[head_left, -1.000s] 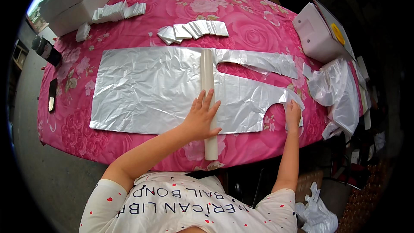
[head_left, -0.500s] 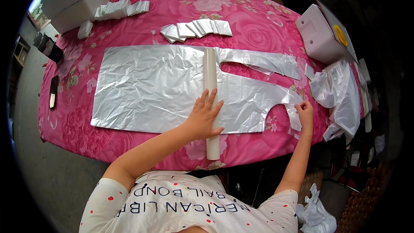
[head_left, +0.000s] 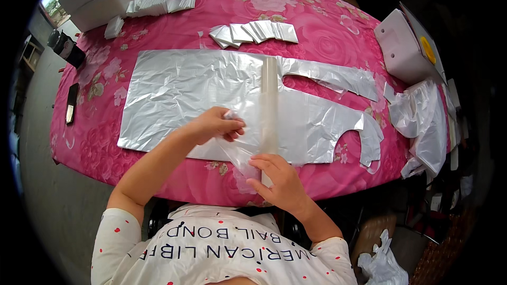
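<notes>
A silvery-white plastic vest bag (head_left: 179, 89) lies flat across the table, its two handle strips toward the right. A pale tube (head_left: 269, 74) rests crosswise on it, partly veiled by thin see-through film. My left hand (head_left: 217, 124) is closed on a bunched piece of this film, left of the tube. Around the tube's near end is my right hand (head_left: 282, 182), fingers and thumb apart, fingertips beside the film's slack edge. Whether they touch the film is unclear.
Small folded white packets (head_left: 253, 32) lie fanned beyond the bag, and more packets (head_left: 153, 4) beside a white foam box (head_left: 105, 0). A phone (head_left: 72, 103) and dark cup (head_left: 67, 50) are at left. Crumpled white bags (head_left: 420, 121) and another foam box (head_left: 401, 47) stand at right.
My left hand has left the tube and moved left, now gripping film. My right hand has come from the bag's handle to the tube's near end. Film now covers part of the tube.
</notes>
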Demonstrator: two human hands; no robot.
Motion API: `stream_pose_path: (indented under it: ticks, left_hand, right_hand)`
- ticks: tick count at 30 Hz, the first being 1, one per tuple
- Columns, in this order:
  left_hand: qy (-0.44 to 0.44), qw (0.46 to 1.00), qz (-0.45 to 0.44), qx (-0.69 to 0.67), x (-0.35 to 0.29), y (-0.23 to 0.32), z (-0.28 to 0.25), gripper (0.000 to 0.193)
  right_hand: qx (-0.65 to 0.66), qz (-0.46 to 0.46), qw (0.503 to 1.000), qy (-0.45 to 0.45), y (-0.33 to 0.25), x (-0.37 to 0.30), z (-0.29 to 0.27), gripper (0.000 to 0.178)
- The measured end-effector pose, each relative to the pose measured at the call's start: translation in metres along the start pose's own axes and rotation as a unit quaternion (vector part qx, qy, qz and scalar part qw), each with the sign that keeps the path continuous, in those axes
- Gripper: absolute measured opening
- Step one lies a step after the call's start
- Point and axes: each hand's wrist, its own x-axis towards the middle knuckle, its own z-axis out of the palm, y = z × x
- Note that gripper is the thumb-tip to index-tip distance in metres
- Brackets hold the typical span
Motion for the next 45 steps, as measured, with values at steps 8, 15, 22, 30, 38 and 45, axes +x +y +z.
stream_pose_path:
  ticks: [8,15,22,30,38,45]
  left_hand:
    - [0.158,0.976,-0.055,0.14,-0.082,-0.024,-0.19,0.017]
    - [0.318,0.724,0.063,0.609,-0.079,-0.014,-0.171,0.019]
    - [0.171,0.758,0.402,0.485,0.014,-0.042,0.012,0.046]
    - [0.129,0.717,0.334,0.598,0.052,-0.064,0.05,0.064]
    - [0.151,0.689,0.336,0.624,0.052,-0.064,0.052,0.064]
    - [0.145,0.687,0.323,0.635,0.053,-0.065,0.052,0.064]
  right_hand:
    - [-0.197,0.338,0.908,-0.149,0.014,-0.033,0.01,0.053]
    - [-0.141,0.372,0.906,-0.142,0.021,-0.038,0.017,0.051]
    - [-0.131,0.39,0.9,-0.147,0.022,-0.037,0.015,0.05]
    - [-0.062,0.381,0.907,-0.17,0.031,-0.041,0.005,0.055]
    - [0.132,0.359,0.92,-0.086,0.118,0.061,-0.002,0.055]
    - [0.501,0.379,0.764,0.148,0.19,0.156,0.016,0.039]
